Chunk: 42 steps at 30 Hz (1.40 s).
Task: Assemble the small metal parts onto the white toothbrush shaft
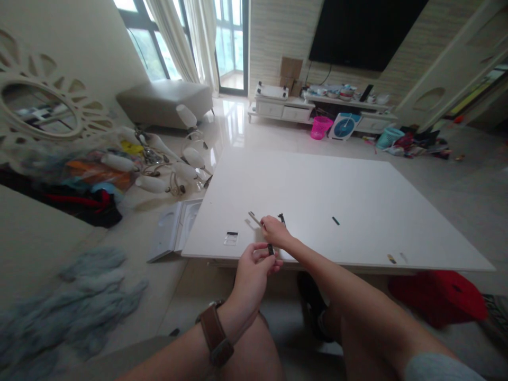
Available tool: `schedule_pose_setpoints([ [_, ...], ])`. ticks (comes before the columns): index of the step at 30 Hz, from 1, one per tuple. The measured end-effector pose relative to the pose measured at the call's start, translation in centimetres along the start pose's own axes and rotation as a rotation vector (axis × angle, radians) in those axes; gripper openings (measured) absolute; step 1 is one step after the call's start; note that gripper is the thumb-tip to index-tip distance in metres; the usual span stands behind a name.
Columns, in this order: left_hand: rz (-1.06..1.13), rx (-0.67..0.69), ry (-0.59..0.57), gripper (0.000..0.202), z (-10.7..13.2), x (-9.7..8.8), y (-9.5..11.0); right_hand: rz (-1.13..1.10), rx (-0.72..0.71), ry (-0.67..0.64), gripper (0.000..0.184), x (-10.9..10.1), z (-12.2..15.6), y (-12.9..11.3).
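My left hand (255, 264), a brown-strapped watch on its wrist, pinches a small black piece (271, 249) near the table's front edge. Just beyond it, my right hand (273, 231) is closed on a thin, light-coloured strip (254, 217) that points away to the left, above the white table (309, 185). Behind the right hand lies a narrow black part (281, 218), partly hidden. To the left is a small clear piece with a black band (231, 238). Farther right lies a short dark strip (335, 220).
Near the table's front right edge is a small gold-and-dark piece (392, 259). An open white box (169, 227) and a chandelier with white shades (186, 169) are on the floor to the left. A red stool-like object (444, 299) stands below the table's right side.
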<state>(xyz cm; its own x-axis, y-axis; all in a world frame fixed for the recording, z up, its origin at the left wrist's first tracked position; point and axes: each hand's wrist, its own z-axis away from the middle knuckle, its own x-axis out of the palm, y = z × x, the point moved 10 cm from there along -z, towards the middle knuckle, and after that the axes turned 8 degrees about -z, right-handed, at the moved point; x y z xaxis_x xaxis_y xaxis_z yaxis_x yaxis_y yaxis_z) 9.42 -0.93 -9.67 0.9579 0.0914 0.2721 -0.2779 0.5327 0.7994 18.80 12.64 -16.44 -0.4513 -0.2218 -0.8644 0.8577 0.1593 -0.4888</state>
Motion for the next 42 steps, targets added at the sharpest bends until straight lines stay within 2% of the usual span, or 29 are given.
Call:
schedule_pose_setpoints([
  [3, 0.009, 0.042, 0.016, 0.015, -0.3, -0.3, 0.6, -0.099, -0.05, 0.071, 0.02, -1.4, 0.1, -1.0],
  [8, 0.061, 0.146, 0.051, 0.021, -0.5, -1.0, 2.1, -0.396, -0.154, 0.271, 0.017, -5.9, 2.0, -1.9],
  [14, 0.13, 0.213, 0.061, 0.028, -0.5, -1.2, 3.5, -0.685, -0.13, 0.266, 0.033, -8.2, 4.4, -3.0],
  [17, 0.131, 0.219, 0.068, 0.025, -0.4, -1.3, 3.8, -1.004, -0.094, 0.199, 0.036, -7.6, 5.1, -3.7],
  [20, 0.146, 0.202, 0.071, 0.025, -0.3, -1.3, 3.6, -1.334, 0.005, 0.051, 0.035, -6.0, 5.8, -4.3],
  [22, 0.163, 0.185, 0.065, 0.025, -0.2, -1.2, 3.4, -1.455, 0.034, -0.056, 0.036, -5.4, 6.2, -5.1],
  [26, 0.173, 0.149, 0.045, 0.029, -0.2, -0.9, 3.0, -1.495, 0.013, -0.18, 0.037, -5.0, 6.6, -6.2],
  [33, 0.125, 0.082, -0.005, 0.033, -0.3, -0.5, 2.0, -1.467, -0.017, -0.172, 0.035, -4.9, 6.0, -5.6],
  [37, 0.108, 0.075, 0.024, 0.036, -0.4, -0.9, 1.7, -1.356, -0.06, -0.219, 0.034, -5.1, 6.1, -5.8],
  [40, 0.113, 0.1, 0.041, 0.036, -0.6, -1.1, 1.8, -1.332, -0.061, -0.207, 0.036, -5.6, 6.1, -5.8],
  [42, 0.137, 0.111, 0.059, 0.034, -0.7, -1.3, 1.9, -1.32, -0.071, -0.179, 0.044, -6.2, 6.0, -5.7],
])
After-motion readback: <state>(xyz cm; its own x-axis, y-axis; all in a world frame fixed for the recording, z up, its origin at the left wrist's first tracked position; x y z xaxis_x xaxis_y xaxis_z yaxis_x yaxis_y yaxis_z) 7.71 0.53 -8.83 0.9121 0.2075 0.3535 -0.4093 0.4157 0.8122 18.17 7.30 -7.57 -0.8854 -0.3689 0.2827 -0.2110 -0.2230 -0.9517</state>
